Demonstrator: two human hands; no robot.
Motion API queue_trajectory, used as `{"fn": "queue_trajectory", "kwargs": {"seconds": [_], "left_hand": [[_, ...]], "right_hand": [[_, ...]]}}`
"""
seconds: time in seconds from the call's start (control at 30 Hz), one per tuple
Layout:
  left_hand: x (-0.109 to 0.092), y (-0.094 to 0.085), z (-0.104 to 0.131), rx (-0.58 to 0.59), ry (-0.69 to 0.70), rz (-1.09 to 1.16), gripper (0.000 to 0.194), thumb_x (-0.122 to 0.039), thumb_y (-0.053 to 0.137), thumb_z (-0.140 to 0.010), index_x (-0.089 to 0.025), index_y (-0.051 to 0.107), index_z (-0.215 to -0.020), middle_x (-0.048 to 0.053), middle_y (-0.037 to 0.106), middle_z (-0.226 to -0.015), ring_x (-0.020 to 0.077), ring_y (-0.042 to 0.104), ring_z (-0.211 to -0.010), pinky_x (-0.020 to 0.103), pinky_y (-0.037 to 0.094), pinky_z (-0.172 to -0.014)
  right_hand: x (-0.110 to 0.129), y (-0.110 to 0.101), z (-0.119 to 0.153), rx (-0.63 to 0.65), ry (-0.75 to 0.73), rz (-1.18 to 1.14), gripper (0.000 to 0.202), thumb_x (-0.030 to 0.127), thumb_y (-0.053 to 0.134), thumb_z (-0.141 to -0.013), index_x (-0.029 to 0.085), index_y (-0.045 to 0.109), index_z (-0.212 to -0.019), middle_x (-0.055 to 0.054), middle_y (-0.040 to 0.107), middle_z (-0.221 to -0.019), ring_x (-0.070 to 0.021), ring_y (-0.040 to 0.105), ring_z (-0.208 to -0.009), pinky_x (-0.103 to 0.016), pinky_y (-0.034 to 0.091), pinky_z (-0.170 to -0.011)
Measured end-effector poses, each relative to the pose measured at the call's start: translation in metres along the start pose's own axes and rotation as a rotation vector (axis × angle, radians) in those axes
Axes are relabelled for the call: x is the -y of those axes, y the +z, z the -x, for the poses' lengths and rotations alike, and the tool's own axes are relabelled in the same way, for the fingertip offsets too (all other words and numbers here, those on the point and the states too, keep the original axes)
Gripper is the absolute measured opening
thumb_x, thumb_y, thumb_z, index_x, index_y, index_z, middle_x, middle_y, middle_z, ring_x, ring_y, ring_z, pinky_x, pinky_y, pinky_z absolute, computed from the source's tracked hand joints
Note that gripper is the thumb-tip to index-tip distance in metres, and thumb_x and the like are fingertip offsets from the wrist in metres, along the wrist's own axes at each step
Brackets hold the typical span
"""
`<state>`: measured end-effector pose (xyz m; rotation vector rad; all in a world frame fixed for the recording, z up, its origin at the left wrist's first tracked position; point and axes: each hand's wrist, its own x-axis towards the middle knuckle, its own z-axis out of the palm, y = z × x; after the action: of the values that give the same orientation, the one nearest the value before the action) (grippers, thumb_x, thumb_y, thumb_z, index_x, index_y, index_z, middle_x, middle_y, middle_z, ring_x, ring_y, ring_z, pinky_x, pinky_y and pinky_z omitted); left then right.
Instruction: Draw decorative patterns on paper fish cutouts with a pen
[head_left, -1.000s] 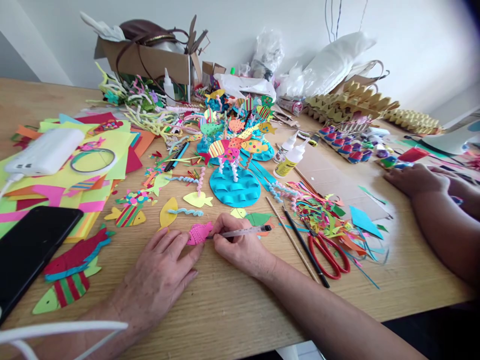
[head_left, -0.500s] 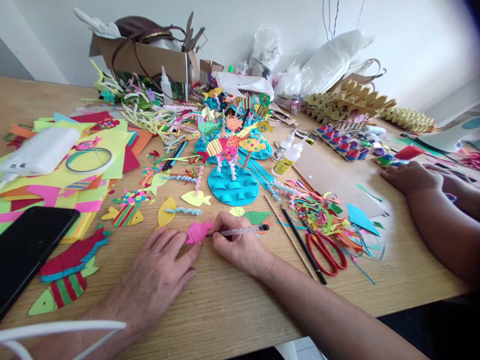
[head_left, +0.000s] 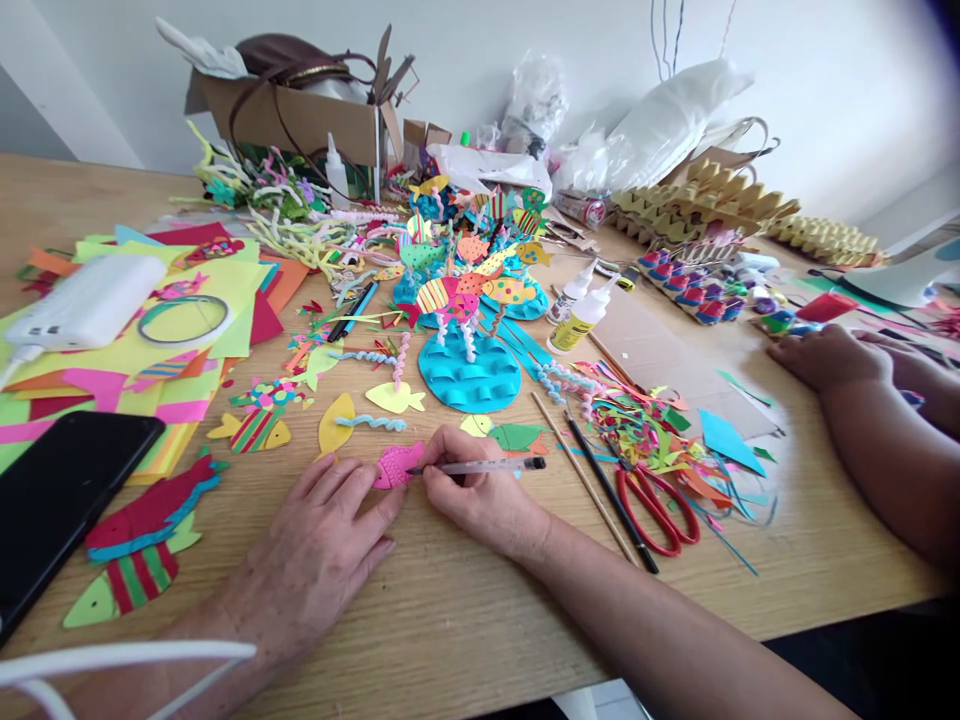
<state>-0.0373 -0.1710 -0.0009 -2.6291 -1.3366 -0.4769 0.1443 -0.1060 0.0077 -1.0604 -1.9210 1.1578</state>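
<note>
A small pink paper fish [head_left: 398,466] with dark scale marks lies flat on the table between my hands. My left hand [head_left: 335,515] rests on the tabletop, fingers stretched out, with the fingertips touching the fish's left and lower edge. Pinched in my right hand [head_left: 474,492] is a clear-barrelled pen [head_left: 491,465], its tip on the fish near the tail. Just beyond lie a yellow fish [head_left: 336,424] with a blue curled pipe cleaner [head_left: 380,423] and a green fish [head_left: 516,437] partly behind my right hand.
A blue stand [head_left: 469,375] carries paper fish on curled stems. Right of my hand lie a wooden stick [head_left: 581,470], red-handled scissors [head_left: 660,510] and paper scraps. Glue bottles [head_left: 579,320] stand behind. A phone [head_left: 71,500] lies left; another person's hands [head_left: 840,355] rest at right.
The view has shifted slightly, so everything sits a little further right. The pen's tip has stayed at the pink fish's tail end, with its barrel tilted slightly differently.
</note>
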Motion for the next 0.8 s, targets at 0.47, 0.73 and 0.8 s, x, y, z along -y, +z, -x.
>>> {"fn": "queue_trajectory", "kwargs": {"seconds": [0.47,0.73,0.8], "left_hand": [[0.0012,-0.002,-0.0009,0.025,0.004,-0.019,0.029,-0.018,0.052,-0.082,-0.02,0.062,-0.109,0.009,0.059,-0.097,0.0259,0.053,-0.093,0.045,0.047,-0.084],[0.0005,-0.0011,-0.0007,0.022,-0.012,-0.019,0.031,-0.016,0.053,-0.08,-0.019,0.062,-0.109,0.009,0.059,-0.097,0.0264,0.053,-0.093,0.046,0.048,-0.083],[0.0008,-0.0009,-0.0004,0.017,-0.012,-0.02,0.03,-0.016,0.052,-0.081,-0.02,0.062,-0.109,0.009,0.058,-0.098,0.0263,0.053,-0.094,0.046,0.047,-0.084]], "right_hand": [[-0.0021,-0.0001,-0.0014,-0.013,-0.009,0.003,0.007,0.011,0.047,-0.067,0.018,0.049,-0.064,0.005,0.05,-0.056,-0.0074,0.041,-0.048,-0.019,0.033,-0.046],[0.0,-0.0004,0.0002,0.023,-0.001,0.021,0.009,0.009,0.049,-0.068,0.018,0.05,-0.065,0.006,0.048,-0.056,-0.0064,0.041,-0.049,-0.017,0.032,-0.046],[0.0001,-0.0002,0.0003,0.029,-0.001,0.026,0.01,0.009,0.05,-0.068,0.018,0.049,-0.064,0.006,0.048,-0.055,-0.0062,0.04,-0.048,-0.017,0.032,-0.046]]}}
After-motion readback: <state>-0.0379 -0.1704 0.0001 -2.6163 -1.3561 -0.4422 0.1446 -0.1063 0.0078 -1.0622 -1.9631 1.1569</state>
